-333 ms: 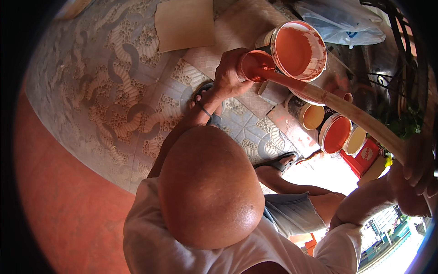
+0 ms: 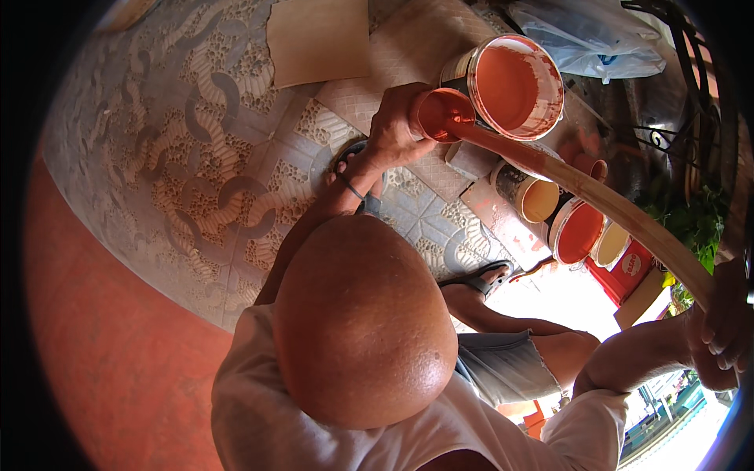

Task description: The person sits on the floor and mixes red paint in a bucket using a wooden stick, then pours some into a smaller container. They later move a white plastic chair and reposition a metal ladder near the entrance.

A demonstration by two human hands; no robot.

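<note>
My left hand [image 2: 398, 129], a dark band on its wrist, is wrapped round a small tub [image 2: 429, 111] whose inside is wet with orange-red paint. The tub is tilted toward the camera beside a large bucket [image 2: 547, 98] of orange-red paint. A long wooden stick [image 2: 601, 194] has its paint-coated end in the tub's mouth and slants down to the right. At the far right, in shadow, my right hand [image 2: 716, 334] grips the upper end of the stick. Its fingers are partly dark.
Several smaller paint pots stand right of the tub, including a cream one [image 2: 539, 201] and a red one [image 2: 577, 231]. Beyond the bucket lies a clear plastic bag [image 2: 593, 39]. A brown board [image 2: 318, 43] rests on patterned tiles [image 2: 196, 157]. Dark metalwork and leaves [image 2: 695, 228] border the right.
My right hand has moved slightly down and to the right, and the stick has shifted with it. The tub in my left hand has barely moved.
</note>
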